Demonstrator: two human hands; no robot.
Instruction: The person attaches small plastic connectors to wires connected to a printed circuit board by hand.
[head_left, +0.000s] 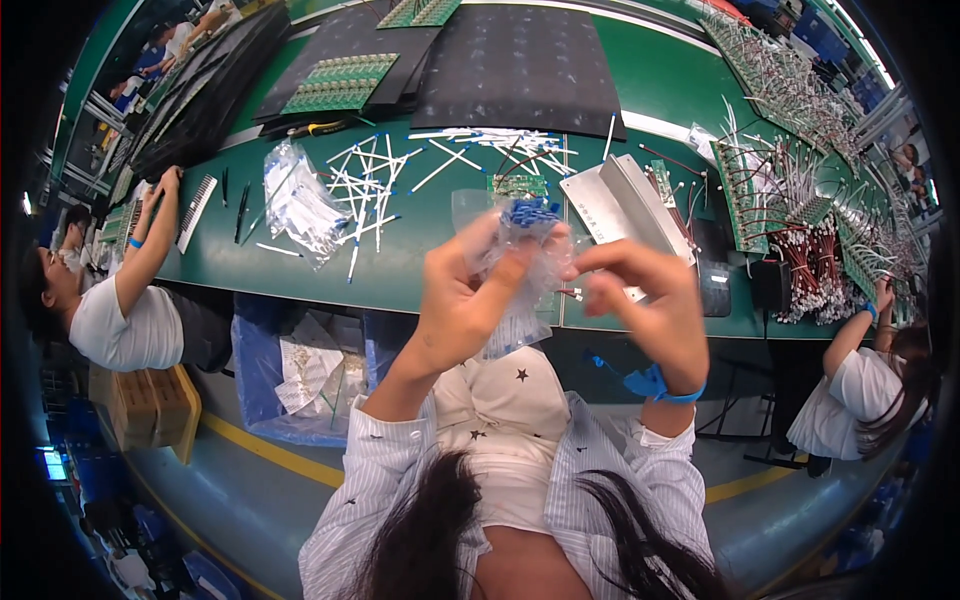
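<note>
My left hand [452, 308] is closed around a clear plastic bag [517, 330], held up over the table's front edge. Bunched blue tips of white flat cables [530, 216] show at the top of the bag. Beside it, my right hand [655, 295] is slightly blurred, its thumb and index finger apart near the bag's right side. Whether a fingertip touches the plastic is unclear. Just behind the bag, a small green circuit board [518, 185] is partly covered.
Another bag of white cables [305, 205] lies left of loose blue-tipped strips [378, 190]. A bent metal plate [625, 210] sits to the right, near wired circuit boards [740, 195]. Black sheets [520, 75] lie at the back. Co-workers sit left [125, 315] and right [840, 385].
</note>
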